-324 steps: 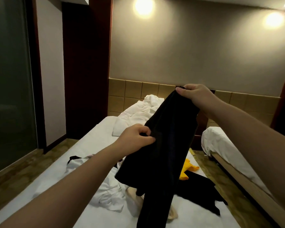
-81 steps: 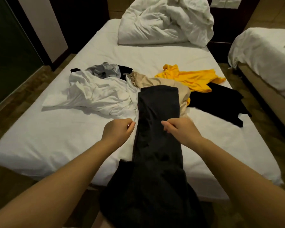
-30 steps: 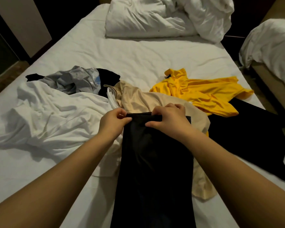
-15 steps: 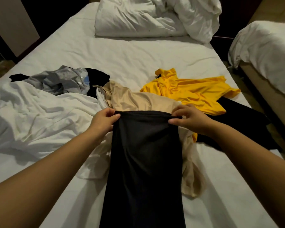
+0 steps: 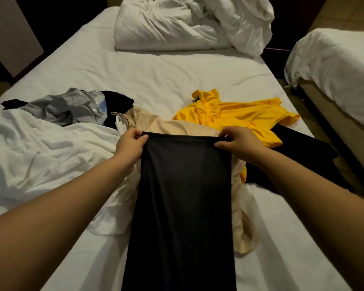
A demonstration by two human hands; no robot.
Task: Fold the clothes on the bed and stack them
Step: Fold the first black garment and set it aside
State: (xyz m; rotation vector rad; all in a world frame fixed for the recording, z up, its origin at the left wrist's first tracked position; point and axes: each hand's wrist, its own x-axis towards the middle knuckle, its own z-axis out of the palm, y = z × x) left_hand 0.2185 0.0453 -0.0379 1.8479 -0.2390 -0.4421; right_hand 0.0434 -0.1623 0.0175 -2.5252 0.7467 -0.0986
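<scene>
Black trousers point(image 5: 183, 206): laid lengthwise over beige garment point(image 5: 177, 127) on bed point(image 5: 156, 80); left grip point(image 5: 132, 143) and right grip point(image 5: 237, 143) each pinched a top corner. Risk: garment beneath could bunch or drag, skewing the fold.

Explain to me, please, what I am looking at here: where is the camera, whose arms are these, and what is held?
No machine here: a person wears one camera on the head, looking forward and down, so the arms are their own. The grips are bare hands. The left hand and right hand each pinch a far corner of a long black garment laid on the bed. Under it lies a beige garment; to its left a white garment and a grey garment; to its right a yellow shirt. A crumpled duvet sits at the far end.
</scene>
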